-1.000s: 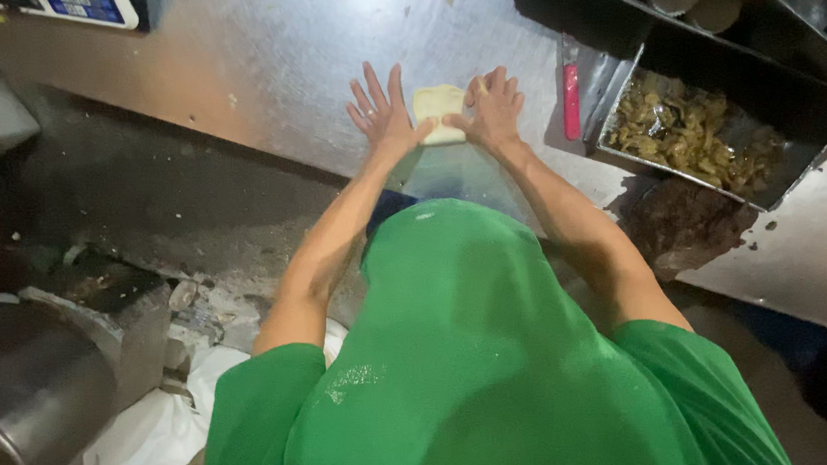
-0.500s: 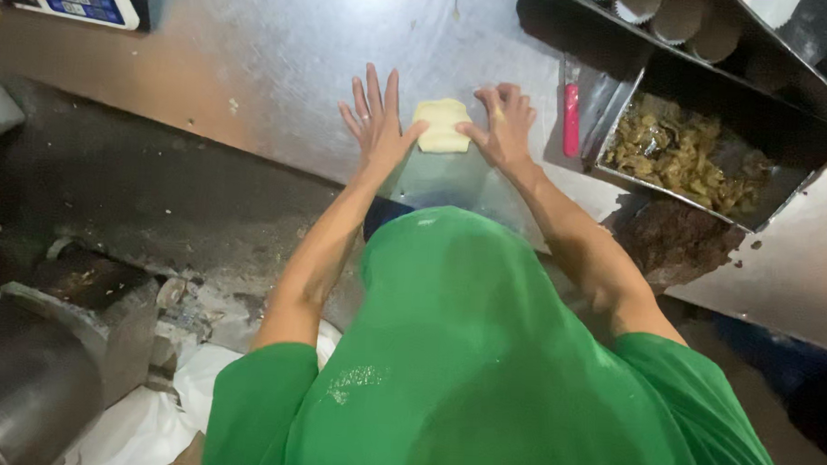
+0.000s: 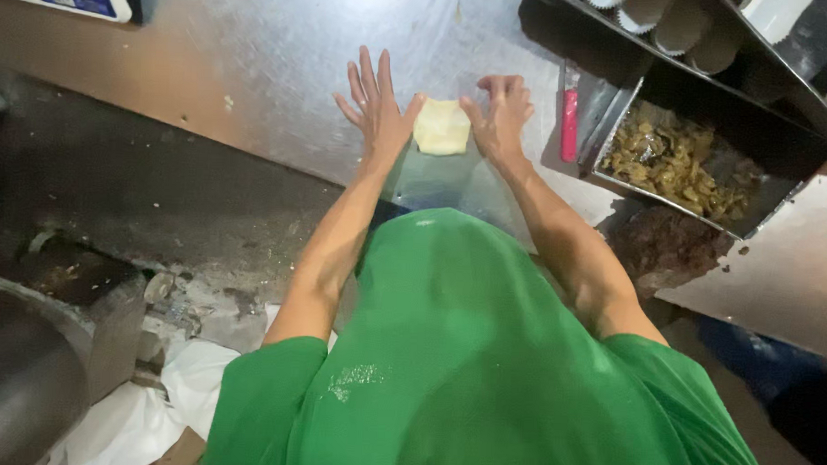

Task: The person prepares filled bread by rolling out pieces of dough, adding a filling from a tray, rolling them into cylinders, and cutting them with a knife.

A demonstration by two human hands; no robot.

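On the wide steel counter (image 3: pixel 254 62), left of the tray of filling (image 3: pixel 682 164), a pale dough square (image 3: pixel 441 126) lies flat between the left hand (image 3: pixel 378 107), fingers spread open, and the right hand (image 3: pixel 500 112), fingers curled, both touching its edges.

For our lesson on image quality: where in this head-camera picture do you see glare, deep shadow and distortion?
Head view: glare whitens the steel table at the top edge beyond the dough; the floor at left lies in deep shadow; the wide lens skews the filling tray at right.
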